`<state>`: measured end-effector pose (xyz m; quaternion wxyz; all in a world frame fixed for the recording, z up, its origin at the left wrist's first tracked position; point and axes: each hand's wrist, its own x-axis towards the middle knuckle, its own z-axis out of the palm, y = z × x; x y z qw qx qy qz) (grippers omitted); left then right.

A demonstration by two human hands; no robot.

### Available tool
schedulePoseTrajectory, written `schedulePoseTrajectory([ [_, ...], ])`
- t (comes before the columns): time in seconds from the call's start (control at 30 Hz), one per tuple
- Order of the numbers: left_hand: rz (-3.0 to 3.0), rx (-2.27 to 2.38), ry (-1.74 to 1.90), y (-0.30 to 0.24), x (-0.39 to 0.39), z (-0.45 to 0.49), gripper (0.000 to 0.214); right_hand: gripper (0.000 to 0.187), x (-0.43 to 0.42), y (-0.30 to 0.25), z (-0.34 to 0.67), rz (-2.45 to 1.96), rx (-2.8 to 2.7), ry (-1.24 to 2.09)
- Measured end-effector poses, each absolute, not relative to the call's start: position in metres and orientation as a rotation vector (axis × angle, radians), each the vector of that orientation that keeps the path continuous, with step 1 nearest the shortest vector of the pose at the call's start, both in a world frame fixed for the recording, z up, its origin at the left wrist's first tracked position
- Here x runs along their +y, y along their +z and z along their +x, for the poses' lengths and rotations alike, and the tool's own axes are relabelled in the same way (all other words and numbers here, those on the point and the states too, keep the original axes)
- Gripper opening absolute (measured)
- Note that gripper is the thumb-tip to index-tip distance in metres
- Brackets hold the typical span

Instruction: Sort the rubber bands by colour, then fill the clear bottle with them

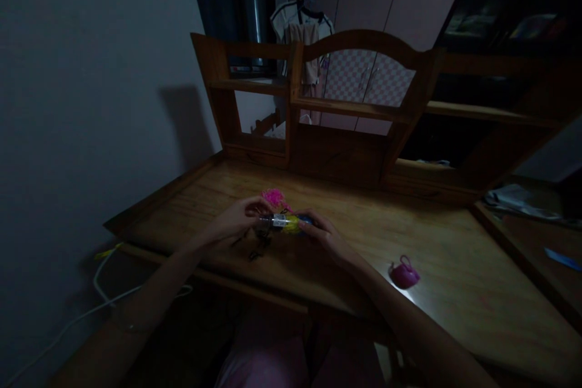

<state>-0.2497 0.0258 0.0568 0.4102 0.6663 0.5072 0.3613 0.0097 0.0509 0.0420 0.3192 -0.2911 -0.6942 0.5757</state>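
Note:
My right hand (321, 231) grips one end of a clear plastic tube (279, 220), which lies sideways just above the table. Blue, yellow and dark contents show inside it, and a white label is stuck around its middle. At the tube's left end, my left hand (248, 216) has its fingers curled in at the rim; what they pinch is too dark to make out. Small black loops or strands (257, 253) lie below the tube. Just behind the hands is a heap of bright pink stringy pieces (273, 197).
A small pink pouch-like thing with a loop (404, 274) lies on the wooden table (454, 254) at the right. A wooden shelf unit (336, 148) rises along the back edge. A white cable (97, 282) hangs at the left corner. The room is dim.

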Motion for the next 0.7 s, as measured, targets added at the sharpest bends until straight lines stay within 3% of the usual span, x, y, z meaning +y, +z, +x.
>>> schedulePoseTrajectory([
  [0.37,1.662,1.437,0.877,0.096,0.013,-0.271,0.033,0.040,0.053,0.033,0.008,-0.794,-1.462,1.903],
  [0.7,2.166,1.673,1.025,0.025,0.060,-0.254,0.024,0.032,0.070,0.037,0.021,-0.710,-1.159,1.958],
])
